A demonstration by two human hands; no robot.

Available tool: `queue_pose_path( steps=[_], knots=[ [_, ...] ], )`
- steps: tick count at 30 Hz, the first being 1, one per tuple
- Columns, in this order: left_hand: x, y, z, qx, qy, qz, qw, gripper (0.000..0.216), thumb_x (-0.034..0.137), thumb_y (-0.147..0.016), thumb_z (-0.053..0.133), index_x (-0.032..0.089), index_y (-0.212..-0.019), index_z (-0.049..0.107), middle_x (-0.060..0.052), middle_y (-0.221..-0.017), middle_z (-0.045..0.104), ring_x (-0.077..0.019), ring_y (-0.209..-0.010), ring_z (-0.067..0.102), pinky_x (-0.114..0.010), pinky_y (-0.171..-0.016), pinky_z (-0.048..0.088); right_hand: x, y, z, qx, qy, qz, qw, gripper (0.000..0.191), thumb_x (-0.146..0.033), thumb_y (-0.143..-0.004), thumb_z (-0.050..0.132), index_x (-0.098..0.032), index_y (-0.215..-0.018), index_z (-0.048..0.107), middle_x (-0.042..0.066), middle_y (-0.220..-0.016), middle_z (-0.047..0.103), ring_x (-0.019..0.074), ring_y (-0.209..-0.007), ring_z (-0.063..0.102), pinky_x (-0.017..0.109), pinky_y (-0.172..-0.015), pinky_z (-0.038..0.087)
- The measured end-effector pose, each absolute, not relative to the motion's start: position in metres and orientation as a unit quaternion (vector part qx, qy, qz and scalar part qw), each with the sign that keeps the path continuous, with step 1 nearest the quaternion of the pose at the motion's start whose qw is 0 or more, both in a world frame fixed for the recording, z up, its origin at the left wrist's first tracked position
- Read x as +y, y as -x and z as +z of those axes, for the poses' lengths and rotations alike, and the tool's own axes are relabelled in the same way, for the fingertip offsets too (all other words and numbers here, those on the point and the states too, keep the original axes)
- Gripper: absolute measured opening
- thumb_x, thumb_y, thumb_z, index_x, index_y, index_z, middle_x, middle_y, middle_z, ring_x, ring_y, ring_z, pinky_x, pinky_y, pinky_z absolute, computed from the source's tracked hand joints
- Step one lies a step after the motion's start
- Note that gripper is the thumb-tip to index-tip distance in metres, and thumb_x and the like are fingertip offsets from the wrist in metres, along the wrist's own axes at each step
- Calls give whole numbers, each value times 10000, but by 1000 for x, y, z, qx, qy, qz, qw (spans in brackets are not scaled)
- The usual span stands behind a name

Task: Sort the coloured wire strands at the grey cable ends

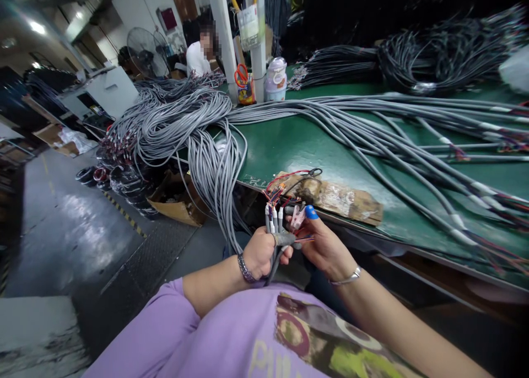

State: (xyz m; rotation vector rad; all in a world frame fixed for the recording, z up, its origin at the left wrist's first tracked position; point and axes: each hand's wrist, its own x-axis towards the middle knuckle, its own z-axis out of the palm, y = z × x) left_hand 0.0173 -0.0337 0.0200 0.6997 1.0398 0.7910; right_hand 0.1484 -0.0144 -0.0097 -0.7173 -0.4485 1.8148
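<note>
My left hand (260, 252) is closed round the end of a grey cable (276, 251), just below where its thin coloured wires (276, 199) fan out upward. My right hand (323, 244) pinches a few of those wires beside it; its fingertip wears a blue cot (311, 212). Both hands hover in front of my chest, just off the edge of the green workbench (306, 146). Some wire ends carry white sleeves.
Long bundles of grey cables (372, 130) stretch across the bench and hang over its left end (206, 163). A taped cardboard pad (343, 199) lies at the bench edge. A white post (225, 42), a scissors holder (244, 86) and a bottle (276, 79) stand behind. Another person (200, 53) sits far back.
</note>
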Motion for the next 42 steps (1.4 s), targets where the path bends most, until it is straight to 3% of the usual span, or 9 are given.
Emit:
queue_pose_path(
  steps=[4,8,24,32,42],
  knots=[
    [-41,-13,23,470,-330,364,733,385,428,-519,795,123,-612,580,-6,-435,542,-80,-345,446,-188,-334,329,-16,-149,-7,-170,288,770,543,394,-610,-737,685,-217,-721,664,-7,-692,664,118,-579,572,250,-528,481],
    [-49,-8,27,467,-327,377,730,367,401,-510,798,133,-613,570,0,-425,540,-84,-349,449,-191,-341,347,-18,-153,-4,-181,312,765,534,306,-517,-738,734,-217,-786,695,-16,-726,662,99,-604,566,217,-549,505],
    [-35,-13,22,477,-286,395,732,253,311,-553,735,122,-629,584,-8,-439,541,-83,-352,450,-188,-342,332,-8,-151,-14,-175,300,763,546,279,-479,-721,767,-213,-789,717,-5,-695,701,130,-577,587,266,-558,487],
    [-36,-15,21,483,-298,386,727,319,359,-544,772,127,-628,570,-6,-428,531,-86,-348,450,-193,-345,337,-14,-147,-9,-161,289,772,543,378,-576,-700,738,-207,-768,692,13,-705,695,147,-576,590,293,-553,497],
    [-48,-3,21,458,-329,393,726,339,390,-551,779,132,-632,573,4,-434,531,-86,-357,443,-204,-351,332,-17,-152,-5,-198,323,758,531,204,-393,-756,737,-202,-819,705,20,-754,691,128,-561,564,258,-525,487]
  ],
)
